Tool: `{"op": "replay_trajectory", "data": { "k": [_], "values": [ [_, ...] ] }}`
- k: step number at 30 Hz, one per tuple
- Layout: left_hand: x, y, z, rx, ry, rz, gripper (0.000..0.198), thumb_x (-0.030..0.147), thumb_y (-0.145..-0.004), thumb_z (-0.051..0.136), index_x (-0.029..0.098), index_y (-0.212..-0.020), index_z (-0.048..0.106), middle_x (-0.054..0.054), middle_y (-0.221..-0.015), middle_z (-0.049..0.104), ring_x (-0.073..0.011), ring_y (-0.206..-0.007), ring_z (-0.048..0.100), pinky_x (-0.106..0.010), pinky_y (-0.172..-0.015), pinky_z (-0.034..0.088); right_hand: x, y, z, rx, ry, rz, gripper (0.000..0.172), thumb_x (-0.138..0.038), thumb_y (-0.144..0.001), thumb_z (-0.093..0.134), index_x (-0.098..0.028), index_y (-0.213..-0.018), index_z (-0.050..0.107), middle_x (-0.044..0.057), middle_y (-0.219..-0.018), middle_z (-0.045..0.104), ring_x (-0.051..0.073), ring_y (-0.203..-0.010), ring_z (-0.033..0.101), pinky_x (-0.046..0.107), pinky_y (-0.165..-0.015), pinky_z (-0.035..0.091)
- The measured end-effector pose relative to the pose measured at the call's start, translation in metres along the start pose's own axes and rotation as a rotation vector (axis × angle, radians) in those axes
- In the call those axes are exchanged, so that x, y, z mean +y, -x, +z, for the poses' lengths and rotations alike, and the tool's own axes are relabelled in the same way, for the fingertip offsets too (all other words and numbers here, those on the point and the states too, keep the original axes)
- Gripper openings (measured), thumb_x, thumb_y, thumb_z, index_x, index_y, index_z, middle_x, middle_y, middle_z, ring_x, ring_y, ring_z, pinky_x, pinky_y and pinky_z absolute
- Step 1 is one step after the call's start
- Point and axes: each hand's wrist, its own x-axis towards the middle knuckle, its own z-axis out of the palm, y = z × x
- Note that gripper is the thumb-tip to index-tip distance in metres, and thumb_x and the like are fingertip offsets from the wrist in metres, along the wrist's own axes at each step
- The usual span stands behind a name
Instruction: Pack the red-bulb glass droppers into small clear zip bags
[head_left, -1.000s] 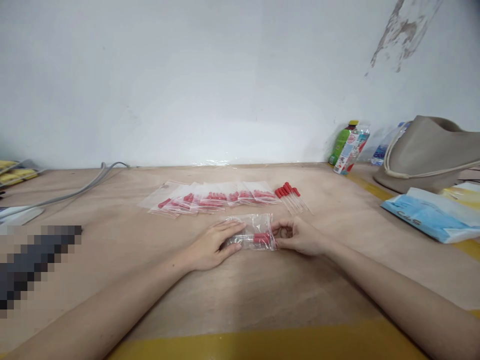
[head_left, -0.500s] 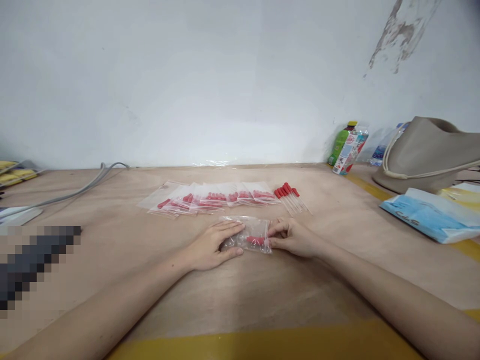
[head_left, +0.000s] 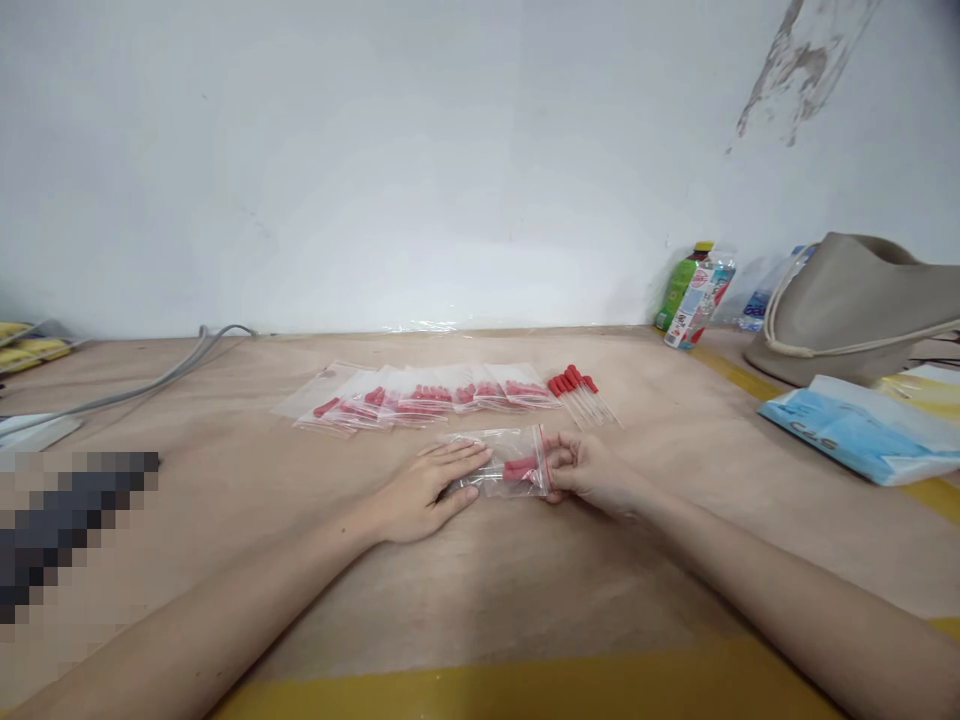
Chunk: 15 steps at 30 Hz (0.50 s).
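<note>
A clear zip bag (head_left: 491, 487) lies on the table between my hands, holding glass droppers with red rubber bulbs (head_left: 519, 470). My left hand (head_left: 431, 490) lies flat over the bag's left end, fingers stretched out and thumb apart. At the zip edge on the right, my right hand (head_left: 589, 472) pinches the bag between thumb and fingers. Behind it, a row of overlapping clear bags (head_left: 405, 385) contains more red-bulbed droppers. To the right of that row, several loose droppers (head_left: 581, 390) are fanned out on the table.
Bottles (head_left: 694, 300) stand against the wall at the back right, beside a grey-beige hat-like item (head_left: 855, 295) with a cord. Nearer lies a blue and white packet (head_left: 862, 430). A grey cable (head_left: 172, 370) crosses the left of the table (head_left: 420, 610).
My right hand has shifted slightly right along with the bag's zip edge, which now stands out flatter. Two red bulbs show more clearly inside. My left hand has barely moved.
</note>
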Motion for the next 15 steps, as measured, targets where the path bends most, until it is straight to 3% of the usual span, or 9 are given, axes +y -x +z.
{"op": "replay_trajectory", "data": {
  "k": [3, 7, 12, 15],
  "values": [
    [-0.001, 0.001, 0.001, 0.057, 0.038, 0.006, 0.046, 0.037, -0.091, 0.042, 0.026, -0.135, 0.036, -0.004, -0.138, 0.040, -0.0211, -0.128, 0.036, -0.042, -0.106, 0.029, 0.001, -0.002, -0.001, 0.063, -0.034, 0.019, 0.027, -0.018, -0.050, 0.073, -0.014, -0.070, 0.056, -0.004, -0.050, 0.058, 0.008, -0.047, 0.053, 0.020, -0.048, 0.045],
    [0.000, 0.002, -0.002, 0.090, 0.128, -0.002, 0.050, 0.035, -0.087, 0.050, 0.025, -0.135, 0.037, -0.004, -0.136, 0.043, -0.0214, -0.125, 0.040, -0.041, -0.104, 0.034, 0.000, -0.002, -0.005, 0.044, -0.007, -0.002, 0.020, -0.016, -0.050, 0.068, -0.015, -0.066, 0.057, -0.004, -0.049, 0.057, 0.007, -0.044, 0.051, 0.019, -0.044, 0.042],
    [-0.001, 0.003, -0.004, 0.102, 0.197, 0.012, 0.048, 0.035, -0.084, 0.055, 0.025, -0.130, 0.045, -0.005, -0.135, 0.044, -0.0234, -0.123, 0.042, -0.043, -0.102, 0.036, -0.004, 0.002, -0.008, -0.022, 0.166, -0.004, 0.007, -0.018, -0.055, 0.061, -0.016, -0.061, 0.059, -0.006, -0.048, 0.053, 0.004, -0.039, 0.042, 0.016, -0.039, 0.035],
    [-0.003, 0.003, -0.004, 0.068, 0.207, 0.018, 0.040, 0.036, -0.085, 0.053, 0.025, -0.123, 0.052, -0.006, -0.134, 0.044, -0.0241, -0.123, 0.042, -0.046, -0.103, 0.033, -0.008, 0.003, -0.016, -0.024, 0.320, 0.041, 0.009, -0.023, -0.060, 0.060, -0.017, -0.066, 0.060, -0.007, -0.045, 0.049, 0.004, -0.037, 0.037, 0.017, -0.035, 0.030]
  ]
}}
